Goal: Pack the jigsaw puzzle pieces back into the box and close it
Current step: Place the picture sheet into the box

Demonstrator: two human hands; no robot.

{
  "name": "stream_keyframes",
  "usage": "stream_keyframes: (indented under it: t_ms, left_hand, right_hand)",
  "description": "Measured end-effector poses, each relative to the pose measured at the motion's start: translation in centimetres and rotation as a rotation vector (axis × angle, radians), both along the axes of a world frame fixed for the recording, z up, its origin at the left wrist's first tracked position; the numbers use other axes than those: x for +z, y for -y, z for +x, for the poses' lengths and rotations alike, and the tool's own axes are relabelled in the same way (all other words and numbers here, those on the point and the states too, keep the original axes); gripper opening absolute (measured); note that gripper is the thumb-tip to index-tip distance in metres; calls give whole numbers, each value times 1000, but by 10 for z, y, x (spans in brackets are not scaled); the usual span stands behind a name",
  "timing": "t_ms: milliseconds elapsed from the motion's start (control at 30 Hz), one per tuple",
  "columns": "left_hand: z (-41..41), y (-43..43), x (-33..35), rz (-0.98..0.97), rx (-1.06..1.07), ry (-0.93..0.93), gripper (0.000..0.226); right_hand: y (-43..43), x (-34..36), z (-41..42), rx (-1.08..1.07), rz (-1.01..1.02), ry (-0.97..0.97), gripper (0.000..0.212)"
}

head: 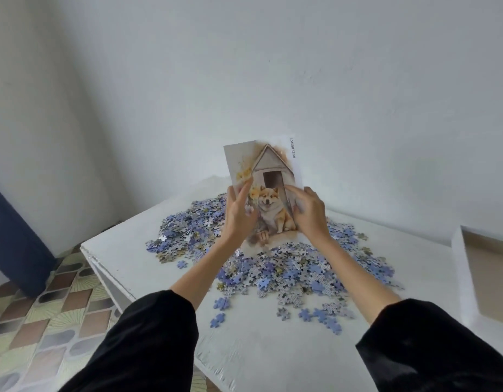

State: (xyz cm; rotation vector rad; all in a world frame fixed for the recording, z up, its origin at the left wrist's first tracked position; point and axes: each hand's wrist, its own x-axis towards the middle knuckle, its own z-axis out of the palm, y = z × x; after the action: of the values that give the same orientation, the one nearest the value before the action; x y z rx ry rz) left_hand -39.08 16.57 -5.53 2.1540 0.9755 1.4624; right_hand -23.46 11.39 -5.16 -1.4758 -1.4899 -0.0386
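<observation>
2 black sleeves (148,343) reach forward from the bottom edge. The left hand (239,213) and right hand (309,213) each pinch a side edge of a printed reference sheet (270,171) showing a dog and kennel, held upright above a heap of loose puzzle pieces (287,275) on a white table (126,261). The open box (462,278) sits well apart at the far right. Risk: sweeping pieces toward that box could knock strays off the near table edge onto the tiled floor (46,321).

Soft even daylight, wide-angle edge distortion
</observation>
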Motion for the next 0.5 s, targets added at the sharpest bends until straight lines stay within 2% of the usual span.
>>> stream_keyframes:
  t_ms: [100,367,500]
  left_hand:
    - [19,-1,17,112,-46,-16,73]
    - [114,36,52,153,-235,-103,68]
    - [185,76,57,64,-355,-160,68]
  right_hand:
    - [11,15,14,-62,97,6,60]
    - [84,44,94,-292,172,-50,58]
    - [141,45,152,-411,121,-30,57]
